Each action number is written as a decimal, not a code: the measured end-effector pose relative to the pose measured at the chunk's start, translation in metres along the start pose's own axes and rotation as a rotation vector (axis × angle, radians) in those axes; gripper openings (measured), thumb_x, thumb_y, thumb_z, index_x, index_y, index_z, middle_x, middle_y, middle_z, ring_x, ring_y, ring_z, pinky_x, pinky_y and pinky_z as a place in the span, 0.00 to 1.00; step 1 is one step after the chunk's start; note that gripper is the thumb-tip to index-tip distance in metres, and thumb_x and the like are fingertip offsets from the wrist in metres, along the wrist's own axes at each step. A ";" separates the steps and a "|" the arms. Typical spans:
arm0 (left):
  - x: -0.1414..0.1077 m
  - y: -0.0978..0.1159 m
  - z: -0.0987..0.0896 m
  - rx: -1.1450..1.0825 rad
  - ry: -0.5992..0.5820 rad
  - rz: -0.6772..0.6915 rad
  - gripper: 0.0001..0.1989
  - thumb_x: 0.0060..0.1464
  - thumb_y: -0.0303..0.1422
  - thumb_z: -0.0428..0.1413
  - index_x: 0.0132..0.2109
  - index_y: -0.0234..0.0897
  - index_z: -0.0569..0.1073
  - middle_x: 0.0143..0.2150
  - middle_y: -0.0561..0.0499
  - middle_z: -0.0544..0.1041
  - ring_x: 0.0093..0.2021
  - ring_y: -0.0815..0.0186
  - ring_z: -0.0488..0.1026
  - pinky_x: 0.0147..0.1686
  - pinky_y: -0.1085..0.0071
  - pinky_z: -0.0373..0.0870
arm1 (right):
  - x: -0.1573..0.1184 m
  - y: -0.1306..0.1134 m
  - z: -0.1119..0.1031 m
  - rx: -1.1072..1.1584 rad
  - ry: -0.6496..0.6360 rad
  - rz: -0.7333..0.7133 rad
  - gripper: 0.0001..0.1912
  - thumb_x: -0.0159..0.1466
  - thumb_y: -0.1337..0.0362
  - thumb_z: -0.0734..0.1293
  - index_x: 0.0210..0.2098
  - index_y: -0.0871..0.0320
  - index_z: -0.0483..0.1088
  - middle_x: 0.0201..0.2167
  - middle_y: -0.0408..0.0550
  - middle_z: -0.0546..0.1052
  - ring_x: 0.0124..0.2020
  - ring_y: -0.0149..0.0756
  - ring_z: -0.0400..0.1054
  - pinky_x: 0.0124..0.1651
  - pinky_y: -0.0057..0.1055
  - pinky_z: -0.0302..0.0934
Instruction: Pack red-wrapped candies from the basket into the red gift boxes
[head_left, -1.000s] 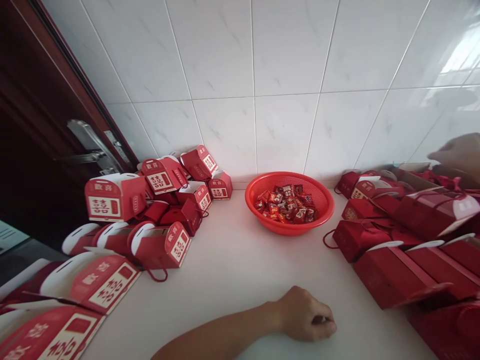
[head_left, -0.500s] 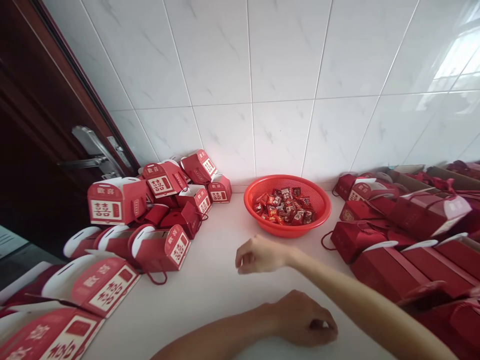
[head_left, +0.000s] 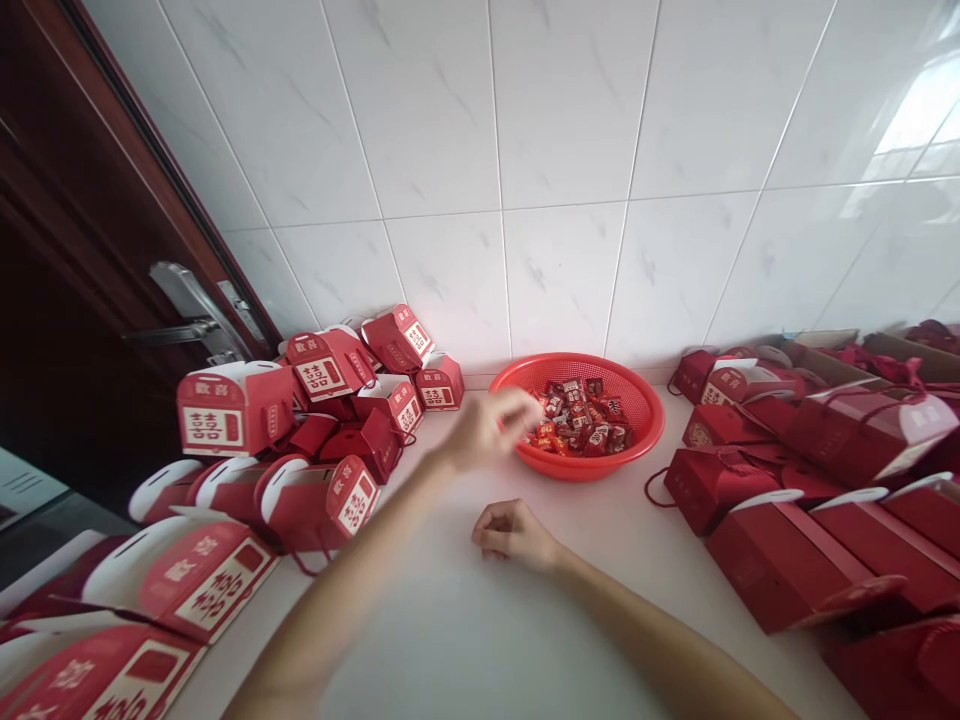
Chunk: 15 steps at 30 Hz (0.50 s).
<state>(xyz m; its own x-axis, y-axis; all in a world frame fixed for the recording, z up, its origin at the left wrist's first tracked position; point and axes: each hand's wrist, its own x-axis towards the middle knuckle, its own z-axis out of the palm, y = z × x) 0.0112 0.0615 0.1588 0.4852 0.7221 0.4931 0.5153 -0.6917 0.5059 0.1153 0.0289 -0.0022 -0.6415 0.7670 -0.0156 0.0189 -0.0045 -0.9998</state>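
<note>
My left hand [head_left: 491,425], smeared by motion, reaches over the left rim of a red plastic basket [head_left: 645,425]. Its fingertips are close to the wrapped candies [head_left: 577,415] heaped inside; whether it holds anything cannot be made out. In front of the basket, low over the white tabletop, is my right hand [head_left: 514,532], its fingers curled in. What lies within those fingers, if anything, is hidden. The candies have red, brown and orange wrappers.
Red gift boxes [head_left: 236,405] with white-panelled characters are piled on the left, several with open tops. More red boxes [head_left: 795,550] with cord handles crowd the right side. A tiled wall [head_left: 562,270] stands behind, and a dark door [head_left: 67,250] is at far left.
My left hand has swung from the lower right, where it crossed below the right arm, up and left to the basket. My right hand has shifted slightly down toward me, still curled.
</note>
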 end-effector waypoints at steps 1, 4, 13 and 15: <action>0.017 -0.015 -0.023 0.092 0.178 -0.141 0.14 0.64 0.38 0.49 0.39 0.35 0.76 0.39 0.49 0.81 0.41 0.65 0.77 0.44 0.72 0.71 | 0.000 0.001 0.000 0.016 -0.012 0.004 0.11 0.54 0.56 0.71 0.25 0.56 0.72 0.18 0.39 0.71 0.19 0.27 0.62 0.23 0.27 0.57; 0.057 -0.060 -0.084 0.375 0.440 -0.541 0.13 0.61 0.32 0.49 0.48 0.34 0.75 0.50 0.45 0.80 0.50 0.62 0.76 0.52 0.70 0.69 | 0.000 0.002 0.001 0.042 -0.030 0.010 0.11 0.52 0.58 0.71 0.26 0.59 0.72 0.18 0.39 0.71 0.19 0.25 0.61 0.23 0.24 0.55; 0.073 -0.134 -0.162 0.484 0.469 -0.824 0.26 0.47 0.30 0.56 0.55 0.27 0.72 0.51 0.34 0.79 0.55 0.46 0.73 0.55 0.57 0.66 | 0.001 0.005 0.006 0.039 0.001 -0.018 0.04 0.53 0.66 0.69 0.24 0.59 0.70 0.17 0.38 0.69 0.20 0.25 0.61 0.27 0.24 0.57; 0.072 -0.143 -0.162 0.470 0.450 -0.798 0.25 0.48 0.33 0.56 0.54 0.29 0.73 0.45 0.39 0.82 0.50 0.48 0.76 0.51 0.59 0.69 | 0.000 0.005 0.006 0.035 0.002 -0.018 0.03 0.53 0.67 0.69 0.24 0.59 0.70 0.17 0.38 0.69 0.20 0.25 0.61 0.27 0.24 0.57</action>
<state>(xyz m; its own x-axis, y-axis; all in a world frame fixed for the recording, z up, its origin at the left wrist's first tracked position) -0.1422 0.2111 0.2370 -0.3790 0.8328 0.4035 0.8429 0.1308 0.5219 0.1110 0.0253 -0.0071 -0.6399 0.7684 0.0022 -0.0194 -0.0132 -0.9997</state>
